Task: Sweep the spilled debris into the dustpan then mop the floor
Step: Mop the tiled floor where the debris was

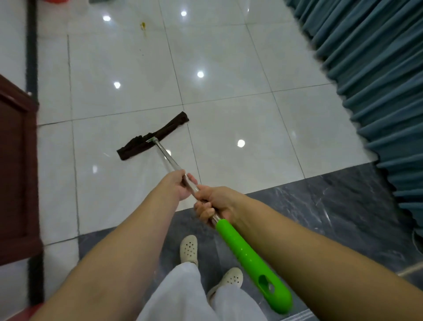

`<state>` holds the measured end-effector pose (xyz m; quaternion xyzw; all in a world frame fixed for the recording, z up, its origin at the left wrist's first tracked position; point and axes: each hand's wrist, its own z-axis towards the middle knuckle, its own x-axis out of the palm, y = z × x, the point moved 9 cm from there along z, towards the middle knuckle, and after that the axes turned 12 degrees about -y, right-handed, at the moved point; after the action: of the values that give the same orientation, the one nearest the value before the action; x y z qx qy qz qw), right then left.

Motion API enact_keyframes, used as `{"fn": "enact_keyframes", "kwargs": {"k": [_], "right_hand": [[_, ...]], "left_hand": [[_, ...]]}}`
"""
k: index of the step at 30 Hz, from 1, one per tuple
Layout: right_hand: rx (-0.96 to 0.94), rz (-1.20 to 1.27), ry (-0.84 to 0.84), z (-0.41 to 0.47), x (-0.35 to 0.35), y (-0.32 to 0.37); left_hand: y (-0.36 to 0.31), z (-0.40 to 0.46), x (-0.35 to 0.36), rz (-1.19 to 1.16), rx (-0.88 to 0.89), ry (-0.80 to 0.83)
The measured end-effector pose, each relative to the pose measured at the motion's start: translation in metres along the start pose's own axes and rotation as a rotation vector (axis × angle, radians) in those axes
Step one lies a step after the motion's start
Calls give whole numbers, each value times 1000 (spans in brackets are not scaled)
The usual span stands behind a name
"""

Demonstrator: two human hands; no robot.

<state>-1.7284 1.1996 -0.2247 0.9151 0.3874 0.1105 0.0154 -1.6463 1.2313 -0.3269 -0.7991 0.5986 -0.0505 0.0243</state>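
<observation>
A flat mop with a dark brown cloth head (153,136) lies on the glossy white tile floor (229,57) in the middle of the view. Its metal pole (165,155) runs back to a bright green grip (251,261). My left hand (180,186) grips the metal pole further down. My right hand (211,205) grips the pole just above the green grip. A small yellow bit of debris (143,25) with a few specks below it lies on the tiles far ahead.
A dark red wooden cabinet (16,174) stands at the left edge. Teal pleated curtains (377,80) hang along the right. A dark marble strip of floor (320,206) is under my feet in pale clogs (189,249). Something red (56,1) sits at the top edge.
</observation>
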Motion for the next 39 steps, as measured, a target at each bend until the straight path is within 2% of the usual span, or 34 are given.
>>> {"fn": "enact_keyframes", "kwargs": {"k": [5,11,17,24,29,34,39], "right_hand": [[24,-5,44,3,8,6],[44,29,8,-11,-41,17],[46,97,29,-44,-135,19],[35,282,-50,-91,-290,15],[4,400,-104,-114,-365,8],[-26,516,-155,-128,-413,3],[-41,433,-184,-137,-424,8]], "left_hand": [[-13,10,5,7,30,-12],[21,5,37,103,42,-28],[109,-13,91,180,7,-1],[251,-31,176,357,-24,43],[329,-34,228,498,6,115],[389,-40,263,575,-47,186],[398,-47,269,526,-65,206]]}}
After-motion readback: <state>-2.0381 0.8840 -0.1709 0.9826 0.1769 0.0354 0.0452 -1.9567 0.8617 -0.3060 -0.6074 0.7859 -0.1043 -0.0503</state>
